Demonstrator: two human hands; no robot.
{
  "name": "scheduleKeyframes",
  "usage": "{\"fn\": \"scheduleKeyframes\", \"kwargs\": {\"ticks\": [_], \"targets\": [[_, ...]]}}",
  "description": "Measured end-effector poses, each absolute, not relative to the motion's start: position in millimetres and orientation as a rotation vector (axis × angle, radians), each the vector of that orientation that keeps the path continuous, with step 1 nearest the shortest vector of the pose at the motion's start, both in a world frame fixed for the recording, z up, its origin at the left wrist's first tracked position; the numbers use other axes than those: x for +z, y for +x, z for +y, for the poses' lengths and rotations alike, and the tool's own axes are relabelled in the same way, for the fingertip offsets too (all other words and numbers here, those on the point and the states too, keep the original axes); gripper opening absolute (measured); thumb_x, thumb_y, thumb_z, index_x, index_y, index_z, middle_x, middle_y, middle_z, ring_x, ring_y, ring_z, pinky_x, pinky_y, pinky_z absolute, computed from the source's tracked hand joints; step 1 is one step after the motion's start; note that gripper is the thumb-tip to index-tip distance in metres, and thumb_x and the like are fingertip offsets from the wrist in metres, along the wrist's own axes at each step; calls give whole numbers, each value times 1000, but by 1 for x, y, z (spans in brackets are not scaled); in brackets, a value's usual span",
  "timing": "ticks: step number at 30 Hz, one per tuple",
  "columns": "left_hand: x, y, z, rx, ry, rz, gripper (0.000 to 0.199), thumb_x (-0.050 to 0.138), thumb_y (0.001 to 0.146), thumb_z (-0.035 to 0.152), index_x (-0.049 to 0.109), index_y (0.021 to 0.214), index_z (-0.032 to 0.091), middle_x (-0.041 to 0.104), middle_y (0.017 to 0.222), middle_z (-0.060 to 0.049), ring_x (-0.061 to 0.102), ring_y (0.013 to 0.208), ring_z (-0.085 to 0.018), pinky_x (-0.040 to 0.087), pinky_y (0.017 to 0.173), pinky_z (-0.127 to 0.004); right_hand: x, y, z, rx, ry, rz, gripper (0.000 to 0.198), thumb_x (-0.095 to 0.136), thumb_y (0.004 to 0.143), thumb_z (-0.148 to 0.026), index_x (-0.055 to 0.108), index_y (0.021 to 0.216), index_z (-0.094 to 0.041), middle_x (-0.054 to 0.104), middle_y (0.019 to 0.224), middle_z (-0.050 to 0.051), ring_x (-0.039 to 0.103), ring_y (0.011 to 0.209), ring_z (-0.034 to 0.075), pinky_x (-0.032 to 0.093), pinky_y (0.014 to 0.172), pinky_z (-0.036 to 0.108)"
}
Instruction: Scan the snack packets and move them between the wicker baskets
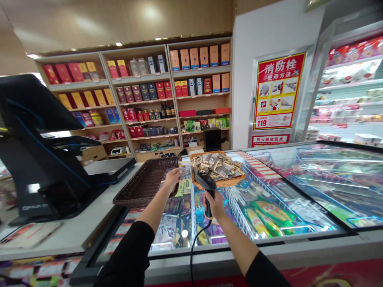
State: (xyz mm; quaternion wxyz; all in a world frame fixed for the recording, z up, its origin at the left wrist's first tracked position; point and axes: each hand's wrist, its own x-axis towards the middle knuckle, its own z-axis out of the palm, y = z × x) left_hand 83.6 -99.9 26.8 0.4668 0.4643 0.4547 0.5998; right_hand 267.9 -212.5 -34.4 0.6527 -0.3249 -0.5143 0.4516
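In the head view my right hand [214,204] is wrapped round the grip of a black handheld barcode scanner [206,181], whose cable hangs down toward me. The scanner's head is by the near left side of an orange woven basket [223,183] heaped with small clear-and-brown packets [220,165]. My left hand [173,177] is closed, its fingertips pinching a small clear packet [184,170] in front of the scanner. Left of that hand lies a dark brown wicker tray [139,179], with no items visible inside it.
Basket and tray rest on a glass-topped chest freezer [299,175] full of packaged food. A black point-of-sale terminal [44,159] stands on the counter [77,213] at left. Shelves of boxed goods [143,93] line the back wall; a refrigerated display [350,99] is at right.
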Motion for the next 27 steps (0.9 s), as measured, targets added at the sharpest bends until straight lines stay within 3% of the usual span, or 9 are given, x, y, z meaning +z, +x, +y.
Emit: {"fn": "scheduleKeyframes", "kwargs": {"ticks": [6, 18, 27], "targets": [[8, 78, -97, 1498, 1041, 937, 36, 83, 58, 27, 71, 88, 13, 72, 86, -7, 66, 73, -13, 54, 71, -26, -38, 265, -212, 1181, -722, -1224, 38, 59, 78, -55, 55, 83, -17, 48, 48, -6, 39, 32, 8, 30, 33, 21], [7, 82, -96, 1521, 1021, 964, 37, 83, 59, 28, 71, 90, 13, 73, 90, -8, 66, 72, -13, 54, 69, -25, -36, 265, -216, 1227, -791, -1174, 37, 63, 75, -53, 50, 69, -19, 50, 48, -5, 41, 31, 8, 31, 30, 21], [3, 83, -91, 1572, 1085, 1036, 34, 76, 66, 27, 71, 96, 13, 73, 88, -8, 66, 73, -15, 52, 68, -26, -47, 264, -208, 1251, -730, -1080, 41, 65, 74, -56, 53, 78, -17, 51, 49, -5, 43, 32, 8, 33, 31, 20]]}}
